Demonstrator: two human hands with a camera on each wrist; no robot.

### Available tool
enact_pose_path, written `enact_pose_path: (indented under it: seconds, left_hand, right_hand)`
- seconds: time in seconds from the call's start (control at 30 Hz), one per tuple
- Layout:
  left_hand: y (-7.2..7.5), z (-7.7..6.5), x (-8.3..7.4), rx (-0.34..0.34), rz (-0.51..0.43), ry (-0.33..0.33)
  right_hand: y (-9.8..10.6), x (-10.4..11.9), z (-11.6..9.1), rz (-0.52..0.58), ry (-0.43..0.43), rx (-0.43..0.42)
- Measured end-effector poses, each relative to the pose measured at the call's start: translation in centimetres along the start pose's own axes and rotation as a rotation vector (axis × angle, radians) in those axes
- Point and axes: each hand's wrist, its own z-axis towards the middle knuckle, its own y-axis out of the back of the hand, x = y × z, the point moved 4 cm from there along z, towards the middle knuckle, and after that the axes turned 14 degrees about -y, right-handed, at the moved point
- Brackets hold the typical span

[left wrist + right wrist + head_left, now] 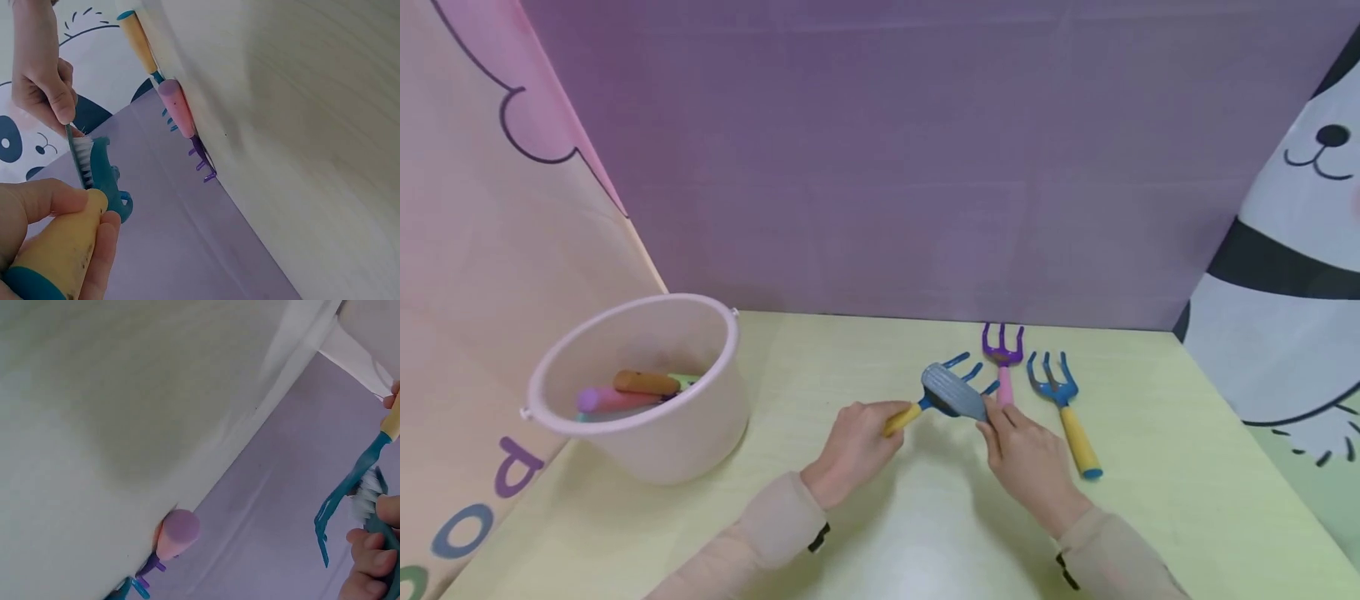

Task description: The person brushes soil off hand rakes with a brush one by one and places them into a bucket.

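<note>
My left hand (859, 442) grips the yellow handle of a small garden hand rake (904, 418) with blue tines, held above the table. In my right hand (1030, 462) is a grey-backed scrub brush (953, 390), pinched at its near end between thumb and fingers. Its white bristles (82, 150) press against the blue head (105, 178) of the rake, as the left wrist view shows. From the head view, the brush back hides most of the rake head, while the tines stick out beyond it.
Right of the hands lie a purple hand rake (1003, 354) with a pink handle and a blue one (1079, 435) with a yellow handle. A pale pink bucket (670, 446) with several handled tools inside stands at the left. A purple cloth backdrop (880, 167) borders the table's back edge.
</note>
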Motion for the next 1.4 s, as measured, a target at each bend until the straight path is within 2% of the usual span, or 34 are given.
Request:
enact_pose_path:
  seconds: [0.2,0.33,0.47,0.57,0.73,0.9,1.0,1.13,1.23,1.4]
  left_hand:
    - [0.2,-0.2,0.1,-0.017,0.051,-0.054]
    - [0.2,-0.1,0.2,-0.013,0.076,-0.071]
    - [0.1,-0.1,0.6,0.01,0.065,-0.038]
    - [0.2,-0.3,1.0,0.027,0.01,0.024]
    - [0.5,-0.6,2.0,0.003,-0.141,0.135]
    - [0.8,-0.9,3.1,-0.07,-0.322,0.227]
    - [0.9,-0.9,3.8,-0.134,-0.464,0.281]
    - [0.7,-0.9,4.4,-0.181,-0.677,0.391]
    - [0.6,-1.0,4.5,-0.196,-0.826,0.463]
    - [0.1,-1.0,4.5,-0.2,-1.045,0.518]
  right_hand:
    - [0.1,-0.1,0.1,0.184,-0.065,0.006]
    - [0.2,-0.2,0.3,0.282,-0.128,0.064]
    - [0.5,-0.5,0.5,0.374,-0.213,0.114]
    - [0.9,-0.8,0.5,0.413,-0.237,0.088]
    - [1.8,-1.4,0.5,0.484,-0.254,0.048]
    - [2.5,-2.0,0.4,0.534,-0.249,-0.03]
    - [2.8,-2.1,0.4,0.564,-0.222,-0.068]
    - [3.1,-2.3,0.4,0.577,-0.214,-0.089]
    - [3.1,-2.3,0.4,0.575,-0.213,-0.089]
    - [2.9,-2.4,0.3,0.571,-0.221,-0.062]
